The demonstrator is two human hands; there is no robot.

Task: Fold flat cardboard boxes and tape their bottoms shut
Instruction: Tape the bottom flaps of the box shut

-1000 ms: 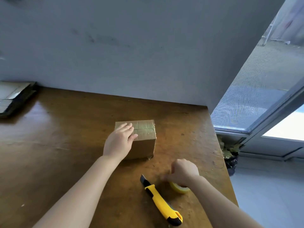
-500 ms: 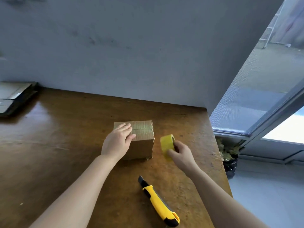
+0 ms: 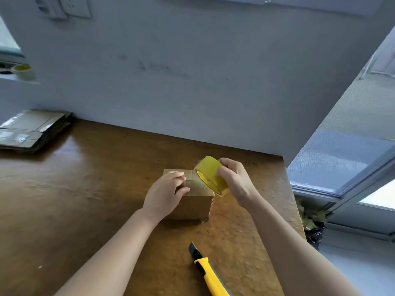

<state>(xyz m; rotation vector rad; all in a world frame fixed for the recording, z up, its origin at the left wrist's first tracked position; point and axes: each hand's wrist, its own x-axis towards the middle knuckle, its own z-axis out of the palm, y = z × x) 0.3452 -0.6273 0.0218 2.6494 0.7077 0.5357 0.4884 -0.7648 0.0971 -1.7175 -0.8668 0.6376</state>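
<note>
**Tape roll over the folded box**

The small cardboard box (image 3: pixel 193 199) stands on the wooden table (image 3: pixel 85 199), near its far right corner. The left hand (image 3: pixel 164 195) lies flat on the box's top, fingers spread. The right hand (image 3: pixel 235 180) grips the yellow tape roll (image 3: pixel 210 175) above the box's right edge. A yellow utility knife (image 3: pixel 208 272) lies nearer than the box; flat cardboard (image 3: pixel 32 129) is stacked far left of it.

Makeshift packing spot in a plain room, worn wooden table (image 3: pixel 85 199), stack of flat cardboard (image 3: pixel 32 129), bare grey wall (image 3: pixel 192 71), wall sockets (image 3: pixel 64 6), glazed door (image 3: pixel 350 159)
</note>
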